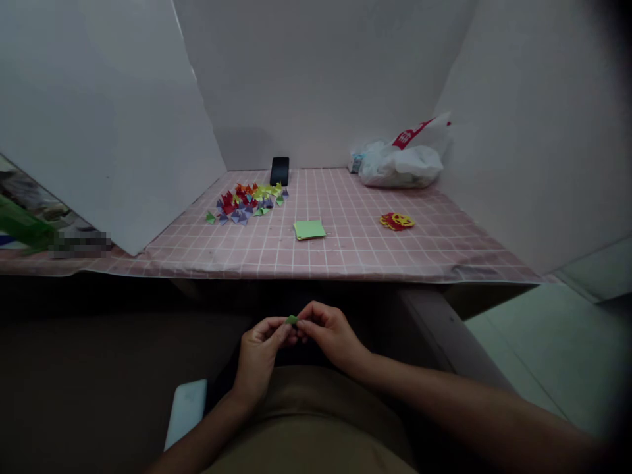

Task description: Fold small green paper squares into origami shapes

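My left hand (257,354) and right hand (336,334) pinch a small green paper piece (291,319) between them, seemingly to control its tiny edges, while a paper stack (310,229) sits on the table (355,260) straight ahead of my grip, likely for easy reach.

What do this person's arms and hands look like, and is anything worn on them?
The left hand and right hand are ordinary human hands, ungloved. No watch or bracelet shows at either wrist, and no sleeve shows on the left forearm or right forearm. Small details, such as fingernails, are too dim to judge.
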